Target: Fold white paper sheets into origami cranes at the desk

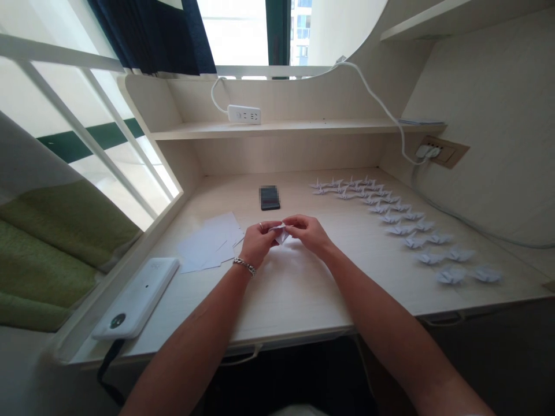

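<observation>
Bare forearms (191,329); silver chain bracelet (244,266), left wrist (248,260); small ring (261,224)

This looks like a dormitory room, with a built-in table (295,300) and shelf (277,130) beside a railed bunk (52,260) and a window (234,34).

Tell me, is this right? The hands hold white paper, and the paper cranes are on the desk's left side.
No, the paper cranes are on the right side of the desk, as the head view shows.
</observation>
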Action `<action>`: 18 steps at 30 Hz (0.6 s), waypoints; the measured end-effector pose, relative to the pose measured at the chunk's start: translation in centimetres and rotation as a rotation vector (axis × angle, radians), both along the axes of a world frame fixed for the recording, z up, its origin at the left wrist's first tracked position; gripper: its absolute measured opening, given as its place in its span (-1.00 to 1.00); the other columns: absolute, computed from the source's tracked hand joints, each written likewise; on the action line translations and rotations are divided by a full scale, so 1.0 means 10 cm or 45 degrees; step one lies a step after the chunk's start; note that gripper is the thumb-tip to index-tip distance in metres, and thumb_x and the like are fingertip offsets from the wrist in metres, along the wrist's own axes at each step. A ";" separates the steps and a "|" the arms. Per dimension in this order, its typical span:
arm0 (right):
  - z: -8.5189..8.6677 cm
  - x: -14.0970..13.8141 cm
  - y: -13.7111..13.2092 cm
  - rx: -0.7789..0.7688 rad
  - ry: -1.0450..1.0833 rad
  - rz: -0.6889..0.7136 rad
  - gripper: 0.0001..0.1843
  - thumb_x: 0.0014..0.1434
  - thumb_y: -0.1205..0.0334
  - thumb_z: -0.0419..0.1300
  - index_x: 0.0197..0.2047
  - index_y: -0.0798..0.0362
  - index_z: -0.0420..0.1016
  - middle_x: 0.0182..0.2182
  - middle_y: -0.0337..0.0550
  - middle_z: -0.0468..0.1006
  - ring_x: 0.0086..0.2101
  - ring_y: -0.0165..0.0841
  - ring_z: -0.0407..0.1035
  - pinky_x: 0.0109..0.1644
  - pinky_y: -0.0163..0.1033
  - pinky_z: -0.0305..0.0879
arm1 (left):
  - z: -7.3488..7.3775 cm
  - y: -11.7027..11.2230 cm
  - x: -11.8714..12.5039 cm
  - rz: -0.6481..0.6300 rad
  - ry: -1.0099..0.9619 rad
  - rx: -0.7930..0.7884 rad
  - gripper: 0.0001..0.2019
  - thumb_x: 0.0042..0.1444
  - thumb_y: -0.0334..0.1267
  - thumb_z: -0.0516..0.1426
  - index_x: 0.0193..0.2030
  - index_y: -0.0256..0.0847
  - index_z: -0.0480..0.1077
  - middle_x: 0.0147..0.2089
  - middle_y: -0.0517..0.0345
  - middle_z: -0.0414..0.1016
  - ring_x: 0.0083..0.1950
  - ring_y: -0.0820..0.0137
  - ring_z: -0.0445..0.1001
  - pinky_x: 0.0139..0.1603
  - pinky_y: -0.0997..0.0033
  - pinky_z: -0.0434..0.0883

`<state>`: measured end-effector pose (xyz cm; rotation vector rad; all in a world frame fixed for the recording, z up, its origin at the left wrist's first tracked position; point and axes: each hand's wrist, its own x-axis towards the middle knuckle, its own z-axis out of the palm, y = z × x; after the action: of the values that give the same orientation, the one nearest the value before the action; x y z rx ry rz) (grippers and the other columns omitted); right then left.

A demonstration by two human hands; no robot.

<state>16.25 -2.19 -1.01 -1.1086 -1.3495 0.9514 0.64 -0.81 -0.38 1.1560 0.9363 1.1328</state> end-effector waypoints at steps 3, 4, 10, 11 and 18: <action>0.00 -0.03 -0.01 -0.085 0.187 0.101 -0.67 -0.12 0.21 0.34 -0.22 0.08 0.57 -0.37 -0.11 0.63 -0.38 -0.34 0.47 -0.27 -0.23 0.37 | 0.01 -0.01 0.01 -0.012 -0.020 0.070 -0.63 -0.23 -0.27 0.33 -0.20 -0.34 0.53 -0.34 0.03 0.59 -0.34 0.36 0.53 -0.29 0.33 0.50; 0.01 -0.04 -0.01 -0.096 0.238 0.109 -0.67 -0.15 0.23 0.34 -0.23 0.08 0.58 -0.39 -0.13 0.63 -0.40 -0.35 0.46 -0.28 -0.22 0.37 | 0.01 -0.02 0.01 -0.020 -0.007 0.094 -0.65 -0.21 -0.29 0.31 -0.20 -0.34 0.53 -0.34 0.04 0.59 -0.34 0.36 0.53 -0.30 0.33 0.50; 0.04 -0.06 -0.03 -0.082 0.288 0.004 -0.76 -0.22 0.31 0.31 -0.36 0.10 0.63 -0.49 -0.18 0.60 -0.45 -0.36 0.44 -0.30 -0.22 0.37 | -0.01 0.00 0.01 -0.080 0.044 0.219 -0.59 -0.21 -0.42 0.25 -0.12 -0.37 0.49 -0.34 0.03 0.60 -0.35 0.35 0.54 -0.28 0.32 0.50; 0.05 -0.06 -0.04 -0.085 0.288 -0.020 -0.75 -0.21 0.31 0.30 -0.36 0.10 0.64 -0.49 -0.18 0.60 -0.45 -0.36 0.44 -0.30 -0.22 0.37 | -0.02 0.01 0.00 -0.086 0.032 0.231 -0.57 -0.21 -0.41 0.26 -0.10 -0.36 0.47 -0.34 0.02 0.60 -0.36 0.34 0.55 -0.26 0.30 0.50; 0.07 -0.06 -0.05 -0.029 0.261 -0.024 -0.72 -0.22 0.21 0.36 -0.34 0.07 0.64 -0.48 -0.17 0.59 -0.46 -0.38 0.41 -0.36 -0.24 0.34 | 0.02 0.00 -0.01 -0.058 -0.021 0.307 -0.68 -0.25 -0.43 0.29 -0.24 -0.34 0.48 -0.34 0.05 0.59 -0.33 0.33 0.55 -0.25 0.33 0.48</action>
<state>15.69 -2.68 -0.35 -1.0101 -1.1621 1.0393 0.55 -0.84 -0.21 1.3532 0.7706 1.2407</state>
